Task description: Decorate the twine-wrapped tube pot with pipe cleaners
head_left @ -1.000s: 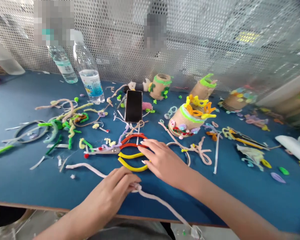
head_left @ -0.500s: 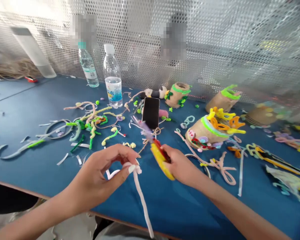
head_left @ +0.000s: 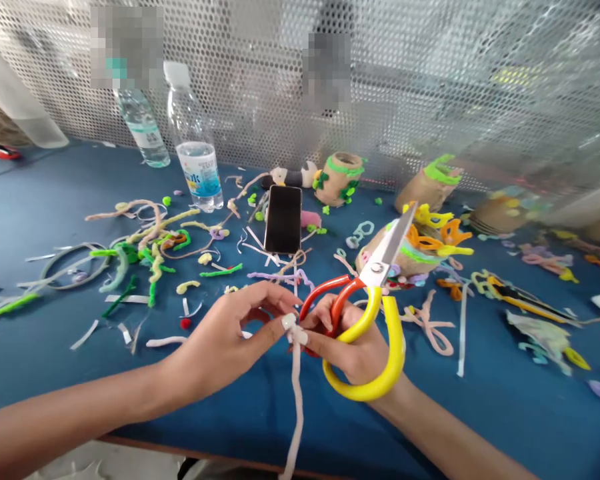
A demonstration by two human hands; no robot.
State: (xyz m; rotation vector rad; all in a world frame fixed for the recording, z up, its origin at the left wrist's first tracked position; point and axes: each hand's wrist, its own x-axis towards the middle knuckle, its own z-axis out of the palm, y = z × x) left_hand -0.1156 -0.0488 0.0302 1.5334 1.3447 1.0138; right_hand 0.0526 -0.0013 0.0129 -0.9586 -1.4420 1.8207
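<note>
A pale pinkish-white pipe cleaner hangs down from a small curled end, which my left hand pinches between thumb and fingers. Scissors with one red and one yellow handle hang on my right hand, its fingers through the handles. Their metal blades look nearly closed and point up and to the right. With its thumb and fingertips, my right hand also touches the pipe cleaner's curled end, right beside my left fingertips. What lies between the fingertips is partly hidden.
A phone lies beyond my hands. Two water bottles stand back left. Decorated twine-wrapped jars stand at the back and right. Cut pipe cleaner pieces scatter over the blue table. A perforated metal screen rises behind.
My right hand has come leftward to meet my left at the pipe cleaner. The scissors have swung from pointing up-left to up-right. The view has shifted to the right.
</note>
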